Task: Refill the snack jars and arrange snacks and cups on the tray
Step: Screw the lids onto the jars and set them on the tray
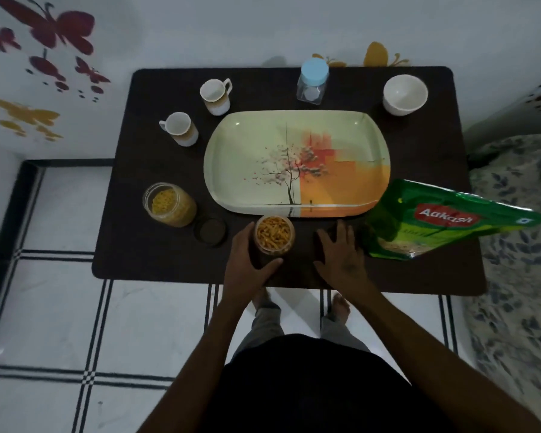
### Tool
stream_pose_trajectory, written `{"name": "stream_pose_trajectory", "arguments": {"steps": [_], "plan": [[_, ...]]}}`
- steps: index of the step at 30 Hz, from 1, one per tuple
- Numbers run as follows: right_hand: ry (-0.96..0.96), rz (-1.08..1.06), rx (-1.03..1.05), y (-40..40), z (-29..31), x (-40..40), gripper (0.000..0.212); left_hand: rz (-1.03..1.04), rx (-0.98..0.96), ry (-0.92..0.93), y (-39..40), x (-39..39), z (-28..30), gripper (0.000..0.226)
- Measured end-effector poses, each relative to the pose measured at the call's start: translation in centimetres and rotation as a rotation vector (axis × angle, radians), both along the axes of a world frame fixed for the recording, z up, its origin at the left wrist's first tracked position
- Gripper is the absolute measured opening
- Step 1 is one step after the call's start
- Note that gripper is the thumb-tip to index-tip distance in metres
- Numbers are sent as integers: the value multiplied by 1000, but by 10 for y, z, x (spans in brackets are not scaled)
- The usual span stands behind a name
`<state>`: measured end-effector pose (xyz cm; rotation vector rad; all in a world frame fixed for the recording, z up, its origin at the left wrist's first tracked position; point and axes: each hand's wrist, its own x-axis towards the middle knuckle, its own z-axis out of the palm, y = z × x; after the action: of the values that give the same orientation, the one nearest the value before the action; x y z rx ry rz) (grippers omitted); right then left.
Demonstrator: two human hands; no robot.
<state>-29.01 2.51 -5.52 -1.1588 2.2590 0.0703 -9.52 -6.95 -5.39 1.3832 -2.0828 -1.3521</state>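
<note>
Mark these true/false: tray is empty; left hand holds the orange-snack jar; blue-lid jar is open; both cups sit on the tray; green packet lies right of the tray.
1. The tray is empty: true.
2. The left hand holds the orange-snack jar: true.
3. The blue-lid jar is open: false, its lid is on.
4. Both cups sit on the tray: false, they stand on the table, left of the tray.
5. The green packet lies right of the tray: true.

Single head-worn wide-angle view: looks steeply down from above the near edge of the table (144, 264), facing the wall (231, 26).
</note>
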Motion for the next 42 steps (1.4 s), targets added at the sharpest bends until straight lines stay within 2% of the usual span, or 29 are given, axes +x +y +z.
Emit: {"name": "stream_pose_trajectory", "arguments": {"steps": [7, 10, 14, 19, 21, 24, 28, 32, 36, 39, 42], "plan": [[9, -148, -43, -4, 4, 12, 69, -261, -21, 54, -40, 0, -9, 99], [-51, -307, -118, -2, 9, 20, 64, -326, 9, 63, -49, -4, -14, 102], [-224, -504, -311, 3, 22, 25, 69, -338, 39, 36, -55, -8, -14, 102], [-518, -893, -604, -6, 61, 33, 42, -340, 110, 125, -59, -2, 9, 89], [-597, -935, -697, -13, 79, 32, 36, -337, 152, 186, -60, 1, 19, 85], [-754, -793, -816, -27, 106, 31, 34, -349, 211, 240, -64, 3, 33, 84], [-901, -479, -840, -49, 123, 31, 35, -424, 303, 252, -70, 2, 48, 83], [-796, -173, -689, -64, 130, 24, 32, -422, 368, 257, -77, 2, 56, 89], [-663, 110, -516, -69, 140, 12, 71, -415, 357, 249, -84, 5, 61, 91], [-593, 295, -411, -76, 144, 4, 81, -453, 325, 230, -90, 8, 63, 90], [-583, 367, -280, -85, 147, 2, 81, -451, 324, 226, -93, 8, 65, 91]]}}
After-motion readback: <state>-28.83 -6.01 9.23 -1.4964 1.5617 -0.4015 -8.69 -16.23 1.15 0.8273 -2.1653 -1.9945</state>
